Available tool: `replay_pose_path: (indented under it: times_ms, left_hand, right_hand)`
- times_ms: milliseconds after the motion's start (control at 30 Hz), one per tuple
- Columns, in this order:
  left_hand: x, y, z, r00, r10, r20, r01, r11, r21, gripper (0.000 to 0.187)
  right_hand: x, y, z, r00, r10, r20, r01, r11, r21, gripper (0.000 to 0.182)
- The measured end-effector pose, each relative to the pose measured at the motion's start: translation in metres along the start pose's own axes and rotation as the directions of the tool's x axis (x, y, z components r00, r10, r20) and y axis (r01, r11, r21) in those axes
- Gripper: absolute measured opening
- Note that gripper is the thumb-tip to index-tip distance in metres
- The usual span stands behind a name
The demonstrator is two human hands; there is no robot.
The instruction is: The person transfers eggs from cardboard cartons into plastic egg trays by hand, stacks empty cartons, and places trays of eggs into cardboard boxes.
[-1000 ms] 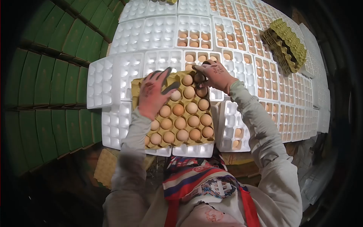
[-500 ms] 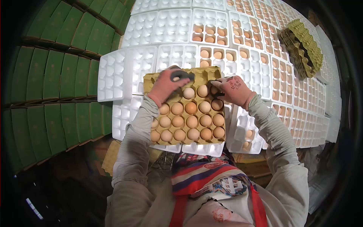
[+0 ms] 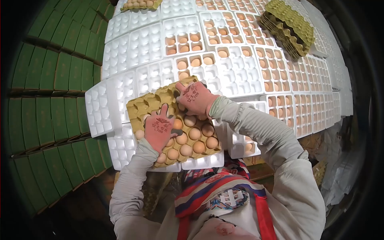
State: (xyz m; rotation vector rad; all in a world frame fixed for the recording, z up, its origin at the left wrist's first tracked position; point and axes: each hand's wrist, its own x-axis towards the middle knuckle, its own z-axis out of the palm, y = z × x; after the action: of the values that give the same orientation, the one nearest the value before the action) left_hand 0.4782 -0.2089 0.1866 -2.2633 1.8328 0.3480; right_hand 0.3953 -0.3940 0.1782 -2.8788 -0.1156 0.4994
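Rows of white trays (image 3: pixel 118 50) lie beneath a yellow pulp tray (image 3: pixel 157 96) in front of the person, whose gloved left hand (image 3: pixel 160 129), thumb and forefinger apart, and right hand (image 3: pixel 195 99), fingers bent, cover eggs (image 3: pixel 181 139), any grip hidden.

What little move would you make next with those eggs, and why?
Perhaps have the right hand bring one egg from the cardboard tray to the white tray just beyond: that hand is at the cardboard tray's far side, and the white tray shows a few eggs and several empty cups.
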Motion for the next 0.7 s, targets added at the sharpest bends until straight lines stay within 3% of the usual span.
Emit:
replay_pose_path:
  times_ms: [33, 67, 100, 133, 167, 200, 233, 267, 333, 367, 400, 433, 467, 500, 533, 600, 633, 667, 700]
  left_hand:
    - [0.003, -0.002, 0.002, 0.997, 0.067, -0.042, -0.065, 0.997, 0.041, 0.049]
    - [0.006, -0.002, 0.003, 0.988, 0.134, -0.079, -0.128, 0.988, 0.083, 0.048]
    - [0.007, 0.0, 0.002, 0.994, 0.109, 0.012, -0.109, 0.994, 0.016, 0.05]
    - [0.007, 0.0, -0.005, 0.997, 0.076, 0.006, -0.073, 0.98, -0.187, 0.05]
    - [0.008, -0.006, -0.012, 0.999, 0.04, 0.006, -0.035, 0.923, -0.382, 0.05]
    - [0.011, -0.013, -0.016, 1.0, 0.005, 0.017, 0.005, 0.827, -0.562, 0.049]
    - [0.016, -0.018, -0.017, 0.997, -0.02, -0.072, -0.038, 0.692, -0.721, 0.049]
    - [0.03, -0.019, -0.009, 0.975, 0.026, -0.222, -0.196, 0.57, -0.798, 0.051]
    - [0.072, 0.012, -0.033, 0.96, 0.131, -0.246, -0.276, 0.554, -0.785, 0.06]
    - [0.103, 0.028, -0.038, 0.958, 0.221, -0.182, -0.282, 0.627, -0.726, 0.06]
    - [0.135, 0.04, -0.044, 0.947, 0.303, -0.106, -0.295, 0.692, -0.659, 0.06]
    - [0.168, 0.049, -0.033, 0.928, 0.343, -0.144, -0.362, 0.747, -0.557, 0.058]
    - [0.199, 0.054, -0.018, 0.906, 0.385, -0.173, -0.421, 0.79, -0.446, 0.057]
    - [0.226, 0.057, -0.016, 0.915, 0.4, -0.063, -0.386, 0.816, -0.431, 0.058]
    - [0.25, 0.059, -0.015, 0.912, 0.408, 0.047, -0.355, 0.84, -0.41, 0.059]
    - [0.273, 0.059, -0.01, 0.912, 0.401, 0.089, -0.331, 0.846, -0.418, 0.057]
    - [0.28, 0.062, -0.019, 0.909, 0.402, 0.106, -0.326, 0.848, -0.419, 0.056]
    - [0.285, 0.063, -0.023, 0.907, 0.404, 0.123, -0.321, 0.848, -0.421, 0.055]
    - [0.295, 0.061, -0.015, 0.936, 0.34, 0.091, -0.213, 0.751, -0.625, 0.053]
  right_hand:
    - [-0.008, 0.002, -0.005, 0.998, 0.05, -0.03, -0.046, 0.991, 0.122, 0.031]
    - [-0.016, 0.011, -0.003, 0.988, 0.131, -0.078, -0.065, 0.822, 0.565, 0.031]
    - [-0.026, 0.024, 0.004, 0.972, 0.218, -0.091, -0.024, 0.473, 0.881, 0.031]
    - [-0.038, 0.038, 0.015, 0.953, 0.294, -0.069, 0.064, 0.026, 0.998, 0.032]
    - [-0.048, 0.055, 0.039, 0.94, 0.34, 0.007, 0.173, -0.495, 0.852, 0.036]
    - [-0.064, 0.064, 0.053, 0.943, 0.268, -0.199, 0.334, -0.763, 0.553, 0.045]
    - [-0.08, 0.074, 0.067, 0.9, 0.184, -0.396, 0.268, -0.949, 0.168, 0.056]
    - [-0.099, 0.082, 0.077, 0.878, 0.308, -0.366, 0.347, -0.937, 0.045, 0.065]
    - [-0.124, 0.113, 0.102, 0.851, 0.395, -0.347, 0.454, -0.885, 0.104, 0.063]
    - [-0.136, 0.126, 0.102, 0.845, 0.521, -0.12, 0.495, -0.677, 0.545, 0.061]
    - [-0.145, 0.136, 0.102, 0.722, 0.692, 0.03, 0.315, -0.366, 0.876, 0.059]
    - [-0.144, 0.151, 0.112, 0.641, 0.767, -0.038, 0.112, -0.044, 0.993, 0.056]
    - [-0.141, 0.163, 0.123, 0.576, 0.805, -0.142, -0.135, 0.265, 0.955, 0.054]
    - [-0.138, 0.156, 0.108, 0.463, 0.795, -0.391, -0.458, 0.593, 0.663, 0.053]
    - [-0.137, 0.154, 0.089, 0.555, 0.783, -0.282, -0.581, 0.607, 0.543, 0.056]
    - [-0.13, 0.167, 0.091, 0.658, 0.74, -0.137, -0.651, 0.651, 0.392, 0.062]
    - [-0.131, 0.169, 0.095, 0.637, 0.716, -0.286, -0.632, 0.697, 0.339, 0.059]
    - [-0.13, 0.177, 0.094, 0.581, 0.741, -0.335, -0.596, 0.669, 0.444, 0.057]
    - [-0.129, 0.186, 0.092, 0.521, 0.768, -0.373, -0.549, 0.636, 0.543, 0.055]
